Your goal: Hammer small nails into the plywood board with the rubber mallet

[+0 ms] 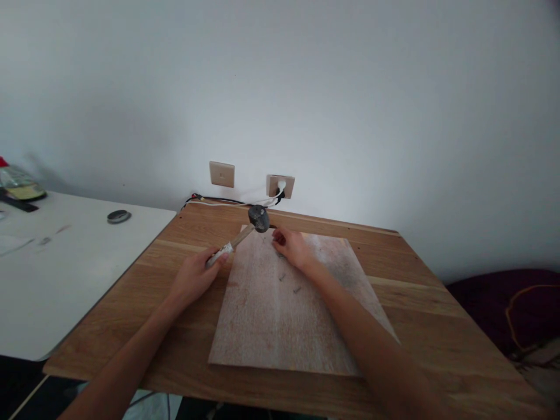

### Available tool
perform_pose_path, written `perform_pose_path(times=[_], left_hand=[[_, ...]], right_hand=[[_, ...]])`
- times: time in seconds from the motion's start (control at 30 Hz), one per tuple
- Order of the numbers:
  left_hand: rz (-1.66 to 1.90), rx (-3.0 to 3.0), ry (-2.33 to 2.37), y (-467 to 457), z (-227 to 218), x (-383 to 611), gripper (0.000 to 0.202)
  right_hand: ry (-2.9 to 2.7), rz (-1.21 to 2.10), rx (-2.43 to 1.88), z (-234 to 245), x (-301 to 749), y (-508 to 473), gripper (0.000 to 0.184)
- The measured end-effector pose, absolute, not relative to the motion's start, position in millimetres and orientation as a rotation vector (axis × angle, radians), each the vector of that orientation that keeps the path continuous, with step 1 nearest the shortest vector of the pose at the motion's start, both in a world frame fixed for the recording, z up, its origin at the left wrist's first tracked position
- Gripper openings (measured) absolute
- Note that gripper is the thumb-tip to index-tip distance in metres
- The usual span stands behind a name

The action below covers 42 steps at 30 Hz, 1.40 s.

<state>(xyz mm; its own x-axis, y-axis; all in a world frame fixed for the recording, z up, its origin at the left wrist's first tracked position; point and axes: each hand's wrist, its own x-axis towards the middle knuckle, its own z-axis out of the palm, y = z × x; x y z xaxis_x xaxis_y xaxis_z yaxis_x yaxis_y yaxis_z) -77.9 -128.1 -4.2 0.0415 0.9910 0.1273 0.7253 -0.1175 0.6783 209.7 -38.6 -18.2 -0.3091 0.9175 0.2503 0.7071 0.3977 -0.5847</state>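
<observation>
My left hand (198, 274) is wrapped round the pale, white-smeared handle of a hammer (259, 219). Its dark grey head is raised at the far edge of a pale wooden board (254, 326). Just right of the head, my right hand (291, 247) is over the far part of the board with its fingers curled together. Whatever lies between those fingertips is too small to make out. Closer to me, a few small grey pieces, perhaps nails (297, 289), are scattered on the board.
The board lies on a brown wooden table (420, 315) against the wall. Cables run from a wall socket (280, 186) along the table's back edge. To the left, a white table (83, 274) bears a grey tape roll (118, 216) and a bottle (20, 184). Dark red cloth (494, 309) is at right.
</observation>
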Motion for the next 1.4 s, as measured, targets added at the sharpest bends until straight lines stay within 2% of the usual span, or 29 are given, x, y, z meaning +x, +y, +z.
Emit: perform_pose_path(times=[0.1,0.27,0.47,0.6,0.87,1.07,1.23,1.4], left_hand=[[0.804,1.896,1.713,-128,-2,-74,0.057],[0.650,2.018,1.715,-128,12,-67,0.055],[0.427,2.139,1.780,-129,19,-58,0.049],[0.405,2.088,1.811,-130,10,-54,0.053],[0.546,1.964,1.752,-125,-5,-63,0.058],[0.629,1.932,1.709,-125,-7,-64,0.061],[0.700,1.939,1.646,-125,-9,-64,0.063],[0.688,1.943,1.655,-127,-7,-64,0.061]], right_hand=[[-2.104,0.520,-1.414,-15,209,-38,0.032],[-2.137,0.516,-1.430,-3,226,-39,0.035],[-2.270,0.493,-1.392,15,257,-51,0.021],[-2.451,0.561,-1.265,19,250,-64,0.021],[-2.547,0.713,-1.209,11,238,-58,0.027],[-2.392,0.866,-1.211,9,247,-43,0.016],[-2.108,0.714,-1.329,0,249,-27,0.011],[-2.063,0.662,-1.362,-11,242,-30,0.007]])
